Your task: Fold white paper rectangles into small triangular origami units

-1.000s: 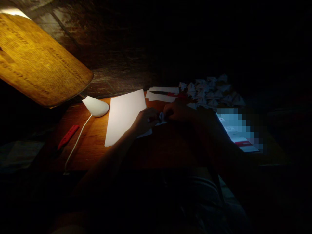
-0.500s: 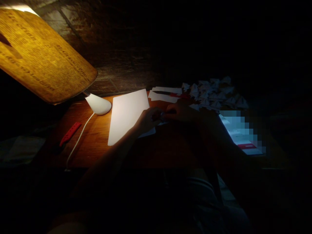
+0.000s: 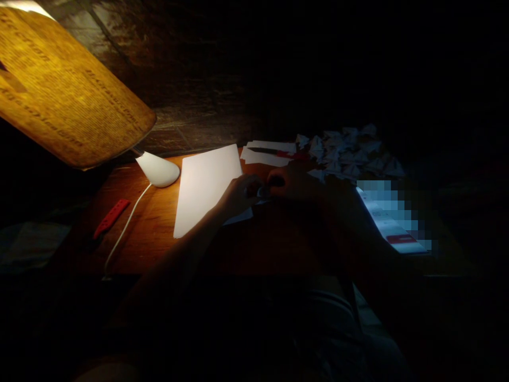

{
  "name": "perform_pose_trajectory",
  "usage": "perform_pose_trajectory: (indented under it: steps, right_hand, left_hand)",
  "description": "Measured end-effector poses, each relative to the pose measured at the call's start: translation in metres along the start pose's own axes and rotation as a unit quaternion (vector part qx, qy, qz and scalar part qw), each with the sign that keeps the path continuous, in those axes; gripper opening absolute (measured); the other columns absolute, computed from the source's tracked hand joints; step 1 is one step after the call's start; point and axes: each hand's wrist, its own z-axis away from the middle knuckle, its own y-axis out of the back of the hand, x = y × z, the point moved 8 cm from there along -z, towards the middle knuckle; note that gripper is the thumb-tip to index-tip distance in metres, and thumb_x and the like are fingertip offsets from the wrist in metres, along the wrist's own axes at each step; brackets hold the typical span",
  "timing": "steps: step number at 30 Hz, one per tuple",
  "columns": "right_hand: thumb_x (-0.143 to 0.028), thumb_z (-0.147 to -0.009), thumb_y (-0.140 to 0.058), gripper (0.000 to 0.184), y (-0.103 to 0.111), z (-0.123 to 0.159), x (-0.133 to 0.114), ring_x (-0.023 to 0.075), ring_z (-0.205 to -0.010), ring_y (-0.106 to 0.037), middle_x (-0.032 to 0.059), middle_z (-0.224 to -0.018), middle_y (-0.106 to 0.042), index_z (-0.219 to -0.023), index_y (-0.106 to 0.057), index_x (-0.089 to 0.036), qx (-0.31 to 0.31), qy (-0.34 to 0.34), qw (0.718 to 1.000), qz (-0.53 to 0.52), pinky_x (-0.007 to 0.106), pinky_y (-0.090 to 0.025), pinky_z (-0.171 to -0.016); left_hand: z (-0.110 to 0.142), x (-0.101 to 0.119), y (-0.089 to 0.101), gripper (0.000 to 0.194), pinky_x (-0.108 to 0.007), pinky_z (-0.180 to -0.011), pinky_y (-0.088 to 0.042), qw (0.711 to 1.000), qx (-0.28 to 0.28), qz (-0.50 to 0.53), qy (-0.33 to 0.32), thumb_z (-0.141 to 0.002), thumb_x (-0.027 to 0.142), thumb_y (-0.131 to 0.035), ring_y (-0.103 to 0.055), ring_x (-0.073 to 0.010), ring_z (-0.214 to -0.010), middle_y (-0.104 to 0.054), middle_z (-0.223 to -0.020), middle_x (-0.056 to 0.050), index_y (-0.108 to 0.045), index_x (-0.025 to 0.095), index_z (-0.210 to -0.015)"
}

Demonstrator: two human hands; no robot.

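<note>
Paper piece [image 3: 261, 192], small, apparently mid-fold above surface [image 3: 155, 212], right of white sheets [image 3: 209, 185]. Left hand [image 3: 241, 190] pinches it, fingers curled; right hand [image 3: 293, 183] curled alongside, grip can't tell. Next likely calls for firm creasing. Lampshade [image 3: 75, 95] lettering blurred; lit screen [image 3: 382, 220] text unreadable.

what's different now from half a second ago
The right hand has drawn slightly away from the left hand, so the small paper between them shows more clearly; it is too dark to tell whether either grip changed. The lamp, white sheets and folded paper pieces stayed put.
</note>
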Motion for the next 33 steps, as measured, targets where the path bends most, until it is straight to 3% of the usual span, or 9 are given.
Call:
perform_pose_trajectory:
  steps: [14, 21, 27, 33]
  right_hand:
    - [-0.025, -0.076, -0.072, 0.014, -0.008, 0.0, -0.006, 0.0164, -0.075, -0.058, 0.004, -0.087, -0.07, -0.087, -0.065, -0.018, 0.04, -0.002, 0.999, 0.032, 0.03, -0.036, -0.067]
    - [-0.023, -0.076, -0.072, 0.023, -0.005, 0.006, -0.011, 0.0175, -0.078, -0.061, 0.0047, -0.091, -0.071, -0.096, -0.063, -0.019, 0.042, -0.007, 0.999, 0.024, 0.03, -0.039, -0.068]
    - [-0.019, -0.071, -0.075, 0.044, -0.008, 0.008, -0.007, 0.0218, -0.084, -0.066, 0.0071, -0.098, -0.073, -0.113, -0.063, -0.018, 0.047, -0.016, 0.998, 0.026, 0.031, -0.043, -0.07]
    - [-0.02, -0.072, -0.073, 0.037, -0.011, 0.005, -0.002, 0.0241, -0.09, -0.068, 0.0085, -0.101, -0.075, -0.108, -0.064, -0.019, 0.058, -0.012, 0.998, -0.016, 0.034, -0.048, -0.075]
  left_hand:
    - [0.0, -0.002, -0.001, 0.03, -0.03, -0.075, -0.052, 1.0, 0.007, -0.021, -0.019, -0.074, 0.017, -0.077, -0.066, -0.0172, -0.082, -0.072, -0.092, -0.003, -0.074, 0.018, -0.104]
    - [0.0, 0.002, -0.001, 0.024, -0.031, -0.073, -0.051, 0.999, 0.012, -0.027, -0.019, -0.077, 0.022, -0.075, -0.064, -0.017, -0.08, -0.071, -0.09, -0.003, -0.072, 0.018, -0.101]
    - [0.001, 0.009, -0.001, 0.014, -0.032, -0.073, -0.048, 0.997, 0.027, -0.067, -0.027, -0.078, 0.023, -0.074, -0.062, -0.0193, -0.08, -0.069, -0.086, -0.004, -0.069, 0.019, -0.09]
    - [0.002, 0.013, -0.001, 0.014, -0.034, -0.074, -0.048, 0.996, 0.029, -0.074, -0.039, -0.077, 0.024, -0.074, -0.064, -0.0209, -0.083, -0.07, -0.088, -0.004, -0.067, 0.02, -0.088]
